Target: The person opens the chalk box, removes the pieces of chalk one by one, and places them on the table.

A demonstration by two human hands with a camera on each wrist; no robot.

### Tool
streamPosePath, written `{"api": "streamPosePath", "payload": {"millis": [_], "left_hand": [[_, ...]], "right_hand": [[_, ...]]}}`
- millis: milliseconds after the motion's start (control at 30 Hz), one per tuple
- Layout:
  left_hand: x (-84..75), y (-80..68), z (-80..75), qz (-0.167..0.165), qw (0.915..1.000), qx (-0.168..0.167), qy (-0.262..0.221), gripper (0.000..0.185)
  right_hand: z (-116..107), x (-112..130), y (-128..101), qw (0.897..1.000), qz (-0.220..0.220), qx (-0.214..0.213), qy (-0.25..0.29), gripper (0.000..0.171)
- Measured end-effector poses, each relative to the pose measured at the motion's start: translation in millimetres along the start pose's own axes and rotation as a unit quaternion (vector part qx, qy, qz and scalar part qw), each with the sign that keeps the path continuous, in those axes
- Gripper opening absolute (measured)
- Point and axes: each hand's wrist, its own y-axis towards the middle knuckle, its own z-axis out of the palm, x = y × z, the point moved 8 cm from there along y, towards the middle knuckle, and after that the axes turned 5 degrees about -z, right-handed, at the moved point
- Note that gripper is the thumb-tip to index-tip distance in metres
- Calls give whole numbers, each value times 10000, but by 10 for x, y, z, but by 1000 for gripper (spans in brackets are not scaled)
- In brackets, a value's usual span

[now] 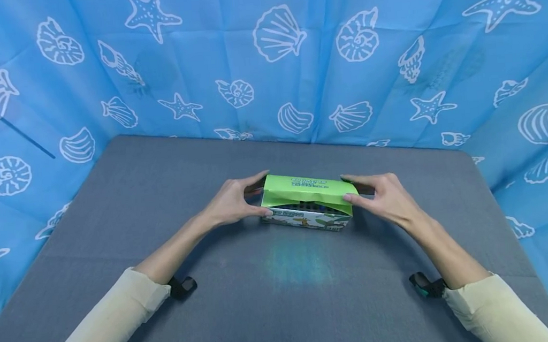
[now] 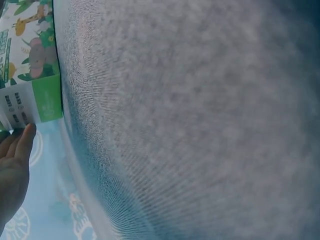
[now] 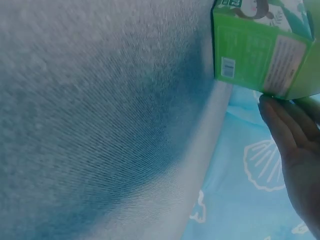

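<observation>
On the grey tabletop [image 1: 160, 201] lies a green box [image 1: 306, 208], its lid flap partly raised. The left hand [image 1: 233, 201] grasps the box's left end with curled fingers [image 1: 263, 212]; the right hand [image 1: 387, 197] pinches its right end.

Print on the green box [image 1: 305, 203], too blurred to read.

Head view high, facing down-forward; wrist views graze table [image 1: 113, 216] closely; all share green box [image 1: 305, 200]
</observation>
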Motion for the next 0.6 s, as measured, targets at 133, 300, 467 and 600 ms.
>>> {"api": "streamPosePath", "payload": {"millis": [133,300,467,600], "left_hand": [[-18,-20,-6,-47,9999,-87,-92,91],[-51,-54,-42,-76,9994,-295,-145,84],[-75,-40,-75,56,9990,-436,-35,79],[-82,-6,-81,209,9989,-425,31,80]], "right_hand": [[-73,18,-69,9983,262,-451,-257,48],[-151,57,-123,9931,423,-994,-465,42],[-228,78,-145,9867,488,-1488,-437,36],[-240,56,-148,9850,602,-1607,-184,36]]}}
